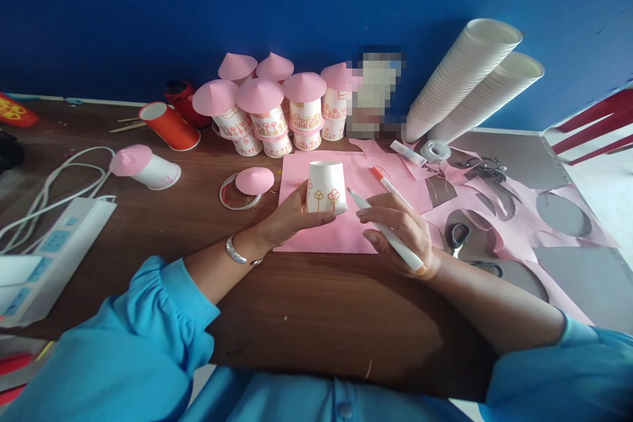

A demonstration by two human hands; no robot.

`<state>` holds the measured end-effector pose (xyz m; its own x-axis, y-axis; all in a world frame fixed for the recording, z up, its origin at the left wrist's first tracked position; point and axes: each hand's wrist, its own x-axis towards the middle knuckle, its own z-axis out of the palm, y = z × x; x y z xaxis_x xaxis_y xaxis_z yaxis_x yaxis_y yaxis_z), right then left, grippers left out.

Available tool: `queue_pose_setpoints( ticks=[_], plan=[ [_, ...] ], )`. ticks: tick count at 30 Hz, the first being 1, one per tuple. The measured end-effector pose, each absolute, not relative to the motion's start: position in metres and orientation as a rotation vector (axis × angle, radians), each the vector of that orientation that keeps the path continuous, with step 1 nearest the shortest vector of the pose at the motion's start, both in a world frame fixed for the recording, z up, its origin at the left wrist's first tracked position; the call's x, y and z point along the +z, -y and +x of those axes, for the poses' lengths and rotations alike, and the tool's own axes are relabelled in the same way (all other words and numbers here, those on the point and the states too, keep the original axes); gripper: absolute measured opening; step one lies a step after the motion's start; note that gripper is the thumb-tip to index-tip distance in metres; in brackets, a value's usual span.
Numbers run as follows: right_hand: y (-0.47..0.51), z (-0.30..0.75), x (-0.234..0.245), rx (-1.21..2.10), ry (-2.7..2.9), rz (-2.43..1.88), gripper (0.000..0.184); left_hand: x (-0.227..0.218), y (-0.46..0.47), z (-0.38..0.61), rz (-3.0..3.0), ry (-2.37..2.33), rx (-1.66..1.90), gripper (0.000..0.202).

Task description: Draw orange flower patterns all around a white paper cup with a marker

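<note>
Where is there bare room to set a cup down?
Bare wood: between the forearms by the table edge, and between the power strip and left hand. Crowded: capped cups at the back, paper scraps and scissors on the right.

Bare bench (306,316) lies open on the near side of the pink sheet (341,237), down to the edge. On that sheet, the left hand (291,217) with its cup (326,188) and the right hand (405,231) with its pen (390,235) fill the middle. Behind, roofed cups (270,115) block the wall. A power strip (49,257) crowds the left, scissors (451,237) and scraps (593,231) the right.
</note>
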<state>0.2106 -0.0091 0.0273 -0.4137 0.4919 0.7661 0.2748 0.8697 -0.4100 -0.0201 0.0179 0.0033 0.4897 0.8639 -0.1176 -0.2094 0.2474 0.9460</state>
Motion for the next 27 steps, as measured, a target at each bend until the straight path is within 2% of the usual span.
queue_pose_setpoints(
  ticks=[4, 6, 9, 12, 15, 19, 27],
  plan=[
    [0.006, 0.211, 0.018, 0.324, 2.013, -0.637, 0.039, 0.002, -0.018, -0.021, 1.059, -0.709, 0.840, 0.053],
    [0.003, 0.211, 0.014, 0.348, 2.014, -0.706, 0.050, 0.001, -0.017, -0.022, 1.043, -0.662, 0.842, 0.052],
    [-0.001, 0.210, 0.011, 0.389, 2.014, -0.777, 0.069, -0.001, -0.017, -0.023, 1.013, -0.612, 0.871, 0.059],
    [-0.004, 0.210, 0.009, 0.425, 2.020, -0.767, 0.078, -0.002, -0.017, -0.024, 1.038, -0.595, 0.873, 0.063],
    [-0.006, 0.210, 0.009, 0.448, 2.024, -0.757, 0.079, -0.002, -0.017, -0.024, 1.080, -0.553, 0.825, 0.063],
    [-0.006, 0.209, 0.011, 0.427, 2.022, -0.720, 0.072, -0.003, -0.016, -0.025, 1.093, -0.500, 0.752, 0.066],
    [-0.002, 0.208, 0.013, 0.154, 2.064, -0.764, 0.068, -0.002, -0.013, -0.019, 1.184, -0.523, 0.870, 0.077]
  ],
)
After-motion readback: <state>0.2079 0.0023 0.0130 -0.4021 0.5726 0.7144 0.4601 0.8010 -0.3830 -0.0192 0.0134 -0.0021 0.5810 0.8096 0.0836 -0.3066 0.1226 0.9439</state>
